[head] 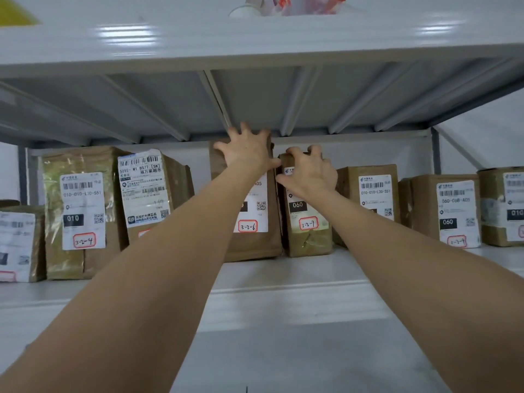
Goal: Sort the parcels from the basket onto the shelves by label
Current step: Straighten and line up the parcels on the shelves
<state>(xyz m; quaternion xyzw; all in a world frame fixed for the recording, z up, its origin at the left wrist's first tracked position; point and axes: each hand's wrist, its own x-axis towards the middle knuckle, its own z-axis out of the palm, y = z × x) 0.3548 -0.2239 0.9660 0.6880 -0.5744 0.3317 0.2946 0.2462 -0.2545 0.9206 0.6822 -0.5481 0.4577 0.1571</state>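
**Head view: seating a parcel in its row.** The 3-2-7 parcel stands upright on the shelf, just off the centre of the view toward 2 o'clock. The 3-2-6 parcel stands just beside it at its 9 o'clock; whether the two touch cannot be told. The right grip clasps the top of the 3-2-7 parcel, with fingers hooked over the upper edge and the thumb on the labelled face. The left grip holds nothing and lies with fingers spread against the upper face of the 3-2-6 parcel. The basket is out of view.

**Step in hand (judged):** squaring the 3-2-7 parcel into its slot.
- Brace the taller neighbour so it does not tip.
- Slide the parcel rather than lift it, since the upper shelf sits close above.
- Keep the red-bordered tag facing 6 o'clock, toward the reader.
- Let go only once the parcel stands unaided.

**Materials:** Both parcels are rectangular blocks wrapped in brown kraft paper, creased at the corners, with glints of clear tape low on the 3-2-7 parcel. Each carries a white printed label with a barcode and a handwritten tag. The shelf is smooth, pale painted metal, and the upper shelf is ribbed underneath. The 3-2-4 parcel, far toward 9 o'clock, shines with glossy tape.
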